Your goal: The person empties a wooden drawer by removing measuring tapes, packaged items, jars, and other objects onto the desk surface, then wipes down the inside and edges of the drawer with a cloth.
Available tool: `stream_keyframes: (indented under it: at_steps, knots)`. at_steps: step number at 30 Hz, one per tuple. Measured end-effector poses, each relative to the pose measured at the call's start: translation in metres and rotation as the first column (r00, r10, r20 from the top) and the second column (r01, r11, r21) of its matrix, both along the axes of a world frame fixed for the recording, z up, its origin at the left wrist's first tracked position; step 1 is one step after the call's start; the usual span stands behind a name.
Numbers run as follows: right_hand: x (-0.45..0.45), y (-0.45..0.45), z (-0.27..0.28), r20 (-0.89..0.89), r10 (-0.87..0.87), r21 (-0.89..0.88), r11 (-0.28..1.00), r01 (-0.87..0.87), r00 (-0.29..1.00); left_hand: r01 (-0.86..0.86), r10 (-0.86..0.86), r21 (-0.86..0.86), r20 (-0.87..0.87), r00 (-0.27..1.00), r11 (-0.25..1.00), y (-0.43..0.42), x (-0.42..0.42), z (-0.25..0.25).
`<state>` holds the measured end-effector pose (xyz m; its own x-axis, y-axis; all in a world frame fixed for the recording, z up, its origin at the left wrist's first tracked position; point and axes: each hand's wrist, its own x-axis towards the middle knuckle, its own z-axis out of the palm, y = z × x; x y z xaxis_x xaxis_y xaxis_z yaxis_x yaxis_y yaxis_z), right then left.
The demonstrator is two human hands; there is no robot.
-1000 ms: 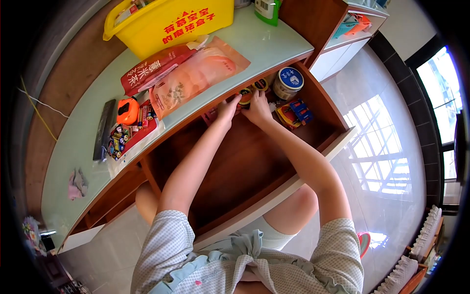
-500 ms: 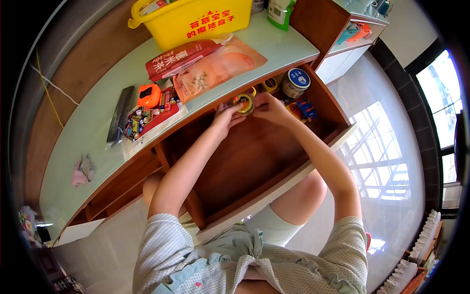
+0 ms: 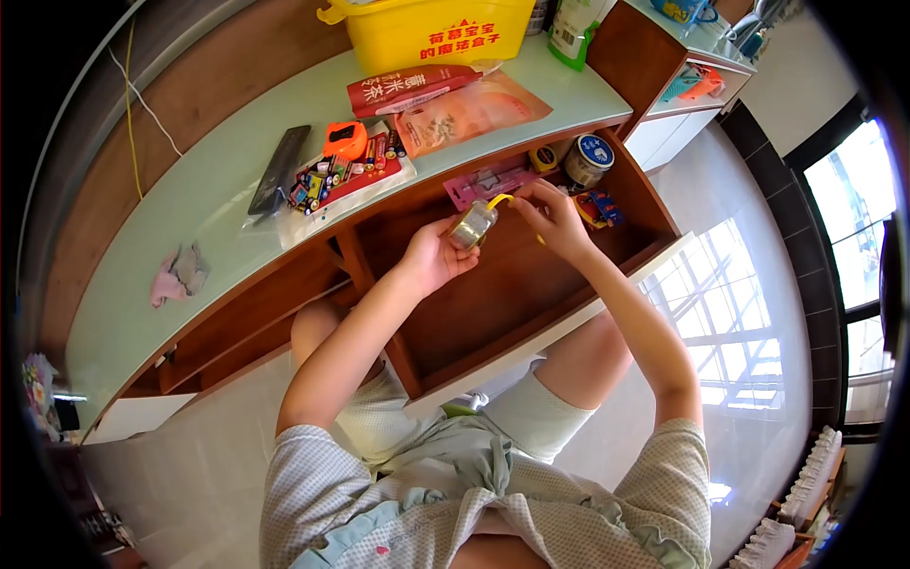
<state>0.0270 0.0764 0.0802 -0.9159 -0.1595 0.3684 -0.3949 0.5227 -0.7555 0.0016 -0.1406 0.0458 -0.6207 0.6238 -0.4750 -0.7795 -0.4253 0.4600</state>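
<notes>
My left hand [image 3: 431, 256] is closed around a small clear round container [image 3: 473, 226], tilted above the open drawer [image 3: 512, 294]. A yellow strip [image 3: 499, 200] shows at its upper end and reaches toward my right hand [image 3: 552, 218]. The fingers of that hand are pinched on the strip; a bit of yellow also shows beneath them. Behind the hands, a pink flat package [image 3: 483, 183] lies in the drawer. At the drawer's right end are a jar with a blue lid [image 3: 590, 163], a small yellow-and-black item [image 3: 543, 158] and some red and blue packets [image 3: 600, 209].
On the glass-topped desk [image 3: 227, 199] sit a yellow bin [image 3: 441, 38], a red pouch [image 3: 408, 87], a peach pouch [image 3: 479, 112], an orange tape measure [image 3: 345, 141], several batteries [image 3: 318, 182], a long black object [image 3: 281, 171] and a crumpled cloth [image 3: 180, 273].
The container has turned from showing its round yellow-rimmed end to showing its side. My right hand has drawn away to the right with the yellow strip. The pink package has come into view.
</notes>
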Motion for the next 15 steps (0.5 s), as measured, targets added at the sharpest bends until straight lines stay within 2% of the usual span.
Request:
stream_keyframes:
  at_steps: [3,4,7,8,9,11,12,15]
  knots:
    - [0.008,-0.033,0.001,-0.008,-0.035,-0.202,0.979,0.033,0.999,0.087,-0.093,0.129,0.044,0.995,0.988,-0.017,0.011,0.007]
    - [0.015,-0.045,0.008,0.067,-0.034,-0.241,0.969,0.049,0.997,0.093,-0.102,0.175,0.040,0.994,0.980,-0.023,0.016,0.011]
    - [0.021,-0.072,0.007,-0.088,-0.021,-0.106,0.994,0.012,0.996,0.105,-0.119,0.311,0.026,0.993,0.944,-0.042,0.029,0.018]
    - [0.024,-0.079,0.008,-0.040,0.010,-0.088,0.996,-0.014,0.999,0.109,-0.126,0.356,0.026,0.992,0.928,-0.050,0.033,0.018]
    - [0.025,-0.088,0.008,-0.079,0.074,-0.104,0.991,-0.082,0.994,0.111,-0.132,0.401,0.025,0.991,0.909,-0.056,0.036,0.019]
    - [0.027,-0.104,0.008,-0.156,0.199,-0.128,0.967,-0.219,0.967,0.019,-0.052,0.367,0.080,0.995,0.930,-0.068,0.044,0.024]
    - [0.031,-0.110,0.015,-0.090,0.287,-0.072,0.953,-0.294,0.954,-0.028,-0.005,0.372,0.087,0.996,0.928,-0.074,0.048,0.027]
    - [0.032,-0.133,0.016,-0.155,0.330,0.093,0.943,-0.319,0.931,-0.133,0.113,0.327,0.082,0.990,0.936,-0.090,0.056,0.035]
